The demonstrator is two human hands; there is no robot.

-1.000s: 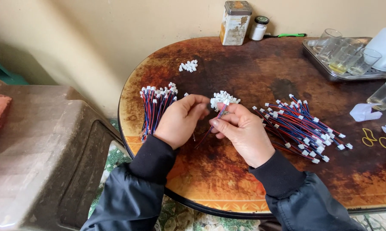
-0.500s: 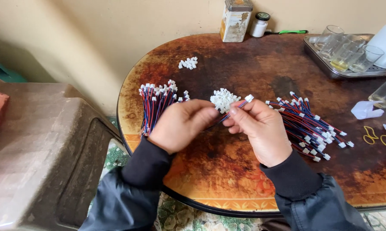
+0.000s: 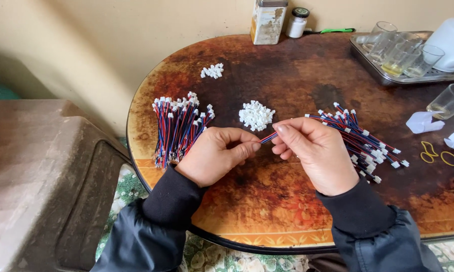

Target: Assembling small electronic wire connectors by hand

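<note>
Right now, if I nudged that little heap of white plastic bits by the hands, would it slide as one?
Probably not: the heap of white connectors is loose small pieces, so it would likely scatter. They look light, and could skid on the glossy table.

Landmark: the connector pile (image 3: 256, 115), lying on the table (image 3: 297, 211) near its middle. A wire bundle (image 3: 179, 128) is laid to its left, a second wire bundle (image 3: 360, 138) to its right. A smaller connector heap (image 3: 213, 71) is placed behind it and to the left. The left hand (image 3: 214, 155) and right hand (image 3: 315, 153) are met just in front of the pile, one wire (image 3: 268, 137) pinched between them. A tin (image 3: 268, 21) and a jar (image 3: 297, 22) are stood well behind it; a tray (image 3: 388, 75) is set behind and far right.
</note>
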